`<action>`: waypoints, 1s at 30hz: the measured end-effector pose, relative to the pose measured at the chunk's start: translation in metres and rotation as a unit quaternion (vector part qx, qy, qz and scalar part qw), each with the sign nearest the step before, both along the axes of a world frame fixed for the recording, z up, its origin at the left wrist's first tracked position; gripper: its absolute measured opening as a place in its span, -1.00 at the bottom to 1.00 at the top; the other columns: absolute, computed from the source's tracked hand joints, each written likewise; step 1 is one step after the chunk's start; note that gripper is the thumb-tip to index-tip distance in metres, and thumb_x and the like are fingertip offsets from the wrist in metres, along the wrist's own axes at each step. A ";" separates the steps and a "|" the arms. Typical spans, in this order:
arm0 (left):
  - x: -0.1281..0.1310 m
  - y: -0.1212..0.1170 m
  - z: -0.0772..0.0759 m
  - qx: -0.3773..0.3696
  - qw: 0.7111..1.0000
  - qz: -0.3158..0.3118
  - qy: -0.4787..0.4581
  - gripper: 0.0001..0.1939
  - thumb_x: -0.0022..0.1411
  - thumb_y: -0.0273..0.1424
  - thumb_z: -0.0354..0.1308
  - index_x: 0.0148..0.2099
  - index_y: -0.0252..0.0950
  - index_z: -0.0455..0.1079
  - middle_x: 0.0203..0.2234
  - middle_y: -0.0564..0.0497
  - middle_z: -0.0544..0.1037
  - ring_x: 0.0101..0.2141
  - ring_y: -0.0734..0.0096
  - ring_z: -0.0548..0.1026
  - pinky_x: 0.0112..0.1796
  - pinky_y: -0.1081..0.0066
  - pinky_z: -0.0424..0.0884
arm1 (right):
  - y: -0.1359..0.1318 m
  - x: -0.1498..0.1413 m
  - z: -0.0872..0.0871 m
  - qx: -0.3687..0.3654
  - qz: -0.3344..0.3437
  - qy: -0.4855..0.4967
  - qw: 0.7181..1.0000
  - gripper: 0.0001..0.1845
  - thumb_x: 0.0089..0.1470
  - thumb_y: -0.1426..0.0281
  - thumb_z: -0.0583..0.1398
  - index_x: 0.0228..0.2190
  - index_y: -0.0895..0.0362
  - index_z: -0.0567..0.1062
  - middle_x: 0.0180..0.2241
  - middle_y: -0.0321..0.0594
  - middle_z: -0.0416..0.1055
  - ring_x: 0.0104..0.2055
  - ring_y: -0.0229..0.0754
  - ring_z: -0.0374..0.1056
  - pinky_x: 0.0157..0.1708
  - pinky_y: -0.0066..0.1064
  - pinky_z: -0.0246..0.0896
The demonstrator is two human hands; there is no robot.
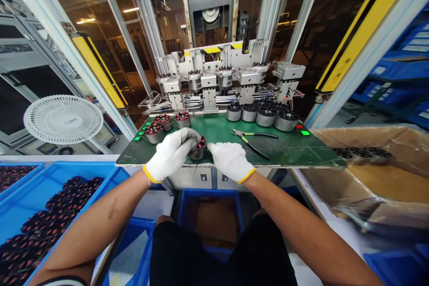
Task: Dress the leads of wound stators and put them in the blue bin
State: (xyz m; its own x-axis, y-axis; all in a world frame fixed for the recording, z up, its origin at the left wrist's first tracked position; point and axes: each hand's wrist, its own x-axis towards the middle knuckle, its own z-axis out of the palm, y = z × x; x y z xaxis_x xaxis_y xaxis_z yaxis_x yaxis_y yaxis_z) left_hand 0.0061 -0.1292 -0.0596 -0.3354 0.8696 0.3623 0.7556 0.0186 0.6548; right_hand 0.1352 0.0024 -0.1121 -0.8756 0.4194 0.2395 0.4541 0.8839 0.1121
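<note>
My left hand (174, 149), in a white knit glove with a yellow cuff, is closed on a wound motor stator (200, 152) at the green bench's front edge. The stator has a grey metal ring and copper-red coils; my fingers cover its left side. Just to its right, my gloved right hand (229, 158) is closed in a pinch by the stator. What its fingertips hold, if anything, is too small to make out. Cutting pliers (253, 136) with black and yellow-green handles lie spread on the bench beyond my right hand.
Several wound stators (154, 134) stand at the bench's left, and several grey stators without visible coils (266, 117) at its right. Behind is a winding machine (209, 81). A blue crate (110, 174) of wound stators is left, a lined carton (378, 208) right, a white fan (63, 118) far left.
</note>
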 end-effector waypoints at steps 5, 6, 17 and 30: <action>-0.003 0.040 0.029 -0.056 0.998 0.004 0.016 -0.80 0.17 -0.40 -0.02 -0.24 -0.30 0.41 -0.50 0.08 0.48 -0.51 0.49 0.43 -0.47 0.51 0.37 | -0.013 0.004 0.001 0.004 0.020 -0.044 0.999 -0.77 0.13 0.48 -0.01 -0.23 0.14 0.40 -0.36 -0.03 0.46 -0.30 0.01 0.43 -0.36 -0.28 0.19; -0.001 0.049 0.033 -0.066 0.996 0.020 0.051 -0.81 0.16 -0.40 0.00 -0.27 -0.29 0.43 -0.51 0.08 0.48 -0.50 0.48 0.43 -0.44 0.50 0.38 | -0.016 0.004 0.000 0.008 0.024 -0.047 0.999 -0.77 0.12 0.49 -0.01 -0.23 0.16 0.40 -0.37 -0.02 0.46 -0.30 0.02 0.43 -0.36 -0.27 0.19; -0.011 0.056 0.021 -0.047 0.995 0.016 0.091 -0.73 0.24 -0.36 0.02 -0.07 -0.27 0.45 -0.36 0.05 0.55 -0.35 0.36 0.51 -0.19 0.30 0.39 | -0.028 0.004 -0.012 -0.009 0.009 -0.024 1.000 -0.74 0.19 0.40 -0.04 -0.16 0.16 0.37 -0.34 -0.01 0.45 -0.29 0.01 0.43 -0.35 -0.31 0.20; -0.011 0.014 -0.054 0.052 0.881 -0.019 0.469 -0.72 0.32 -0.38 -0.04 -0.02 -0.30 0.42 -0.10 -0.13 0.52 -0.06 0.15 0.44 -0.05 0.17 0.36 | -0.046 0.016 -0.004 -0.027 -0.025 0.020 0.999 -0.79 0.21 0.39 -0.02 -0.27 0.11 0.40 -0.45 -0.14 0.44 -0.40 -0.03 0.43 -0.46 -0.36 0.12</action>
